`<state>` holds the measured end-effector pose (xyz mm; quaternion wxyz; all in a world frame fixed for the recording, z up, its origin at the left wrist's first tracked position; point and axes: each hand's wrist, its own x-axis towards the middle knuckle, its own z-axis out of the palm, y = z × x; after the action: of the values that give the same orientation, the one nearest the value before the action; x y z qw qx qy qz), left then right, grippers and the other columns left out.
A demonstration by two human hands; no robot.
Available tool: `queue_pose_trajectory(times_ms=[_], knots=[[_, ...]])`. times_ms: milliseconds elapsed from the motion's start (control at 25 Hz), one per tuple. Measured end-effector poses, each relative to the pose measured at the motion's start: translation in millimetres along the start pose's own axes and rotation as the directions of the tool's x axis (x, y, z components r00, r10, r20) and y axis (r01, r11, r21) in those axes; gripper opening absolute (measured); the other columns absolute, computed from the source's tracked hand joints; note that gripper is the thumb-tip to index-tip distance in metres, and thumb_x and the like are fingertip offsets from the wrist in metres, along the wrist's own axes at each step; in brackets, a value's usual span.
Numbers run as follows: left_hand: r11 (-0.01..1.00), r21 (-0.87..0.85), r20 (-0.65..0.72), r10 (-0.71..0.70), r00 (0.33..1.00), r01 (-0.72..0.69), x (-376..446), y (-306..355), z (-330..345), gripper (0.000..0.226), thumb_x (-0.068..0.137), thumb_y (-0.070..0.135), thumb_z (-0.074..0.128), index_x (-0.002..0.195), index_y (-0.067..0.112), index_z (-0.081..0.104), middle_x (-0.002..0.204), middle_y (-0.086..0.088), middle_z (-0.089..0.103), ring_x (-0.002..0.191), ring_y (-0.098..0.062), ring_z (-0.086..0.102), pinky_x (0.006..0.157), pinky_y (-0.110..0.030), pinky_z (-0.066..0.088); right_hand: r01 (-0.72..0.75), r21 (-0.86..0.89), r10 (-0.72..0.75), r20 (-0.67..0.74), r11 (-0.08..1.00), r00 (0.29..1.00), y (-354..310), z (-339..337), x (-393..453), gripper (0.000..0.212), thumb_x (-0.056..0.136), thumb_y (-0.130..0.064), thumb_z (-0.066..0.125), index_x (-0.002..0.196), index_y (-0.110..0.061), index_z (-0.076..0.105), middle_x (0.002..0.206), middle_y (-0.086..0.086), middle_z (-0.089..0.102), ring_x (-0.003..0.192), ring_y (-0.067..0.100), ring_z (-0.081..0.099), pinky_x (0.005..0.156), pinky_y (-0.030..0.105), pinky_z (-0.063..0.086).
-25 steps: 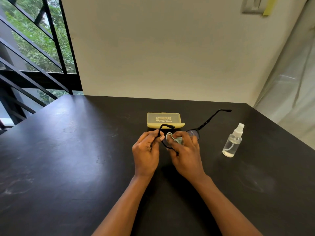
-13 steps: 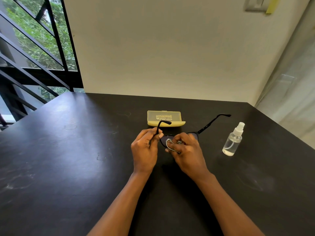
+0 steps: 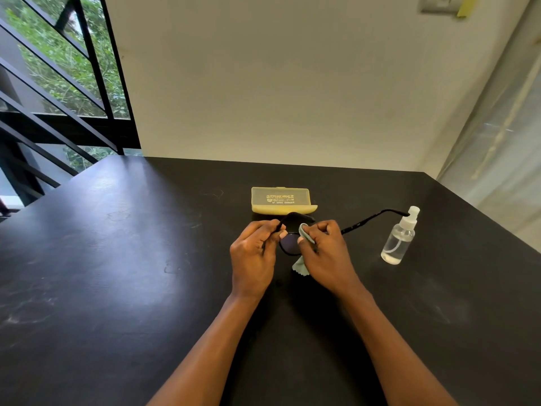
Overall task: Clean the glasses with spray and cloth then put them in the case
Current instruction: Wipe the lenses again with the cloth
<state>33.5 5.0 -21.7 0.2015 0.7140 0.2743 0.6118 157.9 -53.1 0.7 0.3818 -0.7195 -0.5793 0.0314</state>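
Observation:
Black-framed glasses (image 3: 288,244) with dark lenses are held just above the black table (image 3: 117,273). My left hand (image 3: 254,256) pinches the frame at its left hinge. My right hand (image 3: 328,253) presses a pale green cloth (image 3: 304,232) against a lens; a corner of the cloth hangs below the hand. One temple arm sticks out to the right toward the clear spray bottle (image 3: 399,237). The yellow translucent case (image 3: 281,199) lies shut just behind my hands.
The table's far edge meets a cream wall. A window with black bars is at the left, and a pale curtain hangs at the right beyond the table's right edge.
The glasses have tilted, so the right temple arm now points lower, reaching the spray bottle's cap. The cloth has shifted over the lens and a corner now hangs below my right hand.

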Motion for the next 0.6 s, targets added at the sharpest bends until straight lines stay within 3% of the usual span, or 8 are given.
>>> queue_pose_trajectory(times_ms=[120, 240, 480, 600], knots=[[1.0, -0.002, 0.003, -0.007, 1.0, 0.007, -0.5, -0.3, -0.1, 0.02, 0.079, 0.0, 0.068, 0.099, 0.001, 0.069, 0.095, 0.003, 0.062, 0.09, 0.015, 0.057, 0.076, -0.004, 0.046, -0.034, -0.057, 0.034, 0.01, 0.998, 0.999, -0.3, 3.9, 4.6, 0.029, 0.096, -0.018, 0.043, 0.117, -0.007, 0.058, 0.115, 0.007, 0.042, 0.108, 0.017, 0.045, 0.088, 0.021, 0.041], [1.0, -0.006, 0.022, -0.003, 1.0, 0.003, -1.1, 0.8, 0.6, 0.02, 0.079, 0.001, 0.067, 0.099, 0.001, 0.069, 0.095, 0.003, 0.062, 0.09, 0.009, 0.059, 0.076, -0.006, 0.047, -0.097, -0.112, 0.107, 0.086, 0.989, 0.991, -2.8, 4.6, 7.5, 0.029, 0.097, -0.02, 0.039, 0.117, -0.011, 0.059, 0.118, 0.006, 0.043, 0.112, 0.02, 0.039, 0.091, 0.031, 0.038], [1.0, -0.006, 0.027, -0.013, 1.0, 0.013, -1.1, 2.0, 1.5, 0.022, 0.078, -0.001, 0.068, 0.1, 0.001, 0.069, 0.095, 0.002, 0.063, 0.091, -0.001, 0.061, 0.076, -0.008, 0.049, -0.12, 0.003, 0.119, 0.118, 0.993, 0.986, -2.4, 5.4, 9.8, 0.027, 0.098, -0.02, 0.038, 0.112, -0.014, 0.06, 0.109, 0.0, 0.042, 0.107, 0.014, 0.036, 0.088, 0.024, 0.032], [0.999, -0.008, 0.013, -0.04, 0.999, 0.04, -0.2, 1.3, 1.4, 0.019, 0.079, 0.0, 0.068, 0.098, 0.001, 0.07, 0.093, 0.002, 0.064, 0.087, 0.009, 0.06, 0.074, -0.005, 0.047, -0.104, 0.16, 0.108, -0.013, 0.982, 0.994, -0.1, 3.2, 10.9, 0.023, 0.097, -0.018, 0.04, 0.094, -0.011, 0.062, 0.106, 0.005, 0.047, 0.098, 0.012, 0.044, 0.079, 0.019, 0.035]])
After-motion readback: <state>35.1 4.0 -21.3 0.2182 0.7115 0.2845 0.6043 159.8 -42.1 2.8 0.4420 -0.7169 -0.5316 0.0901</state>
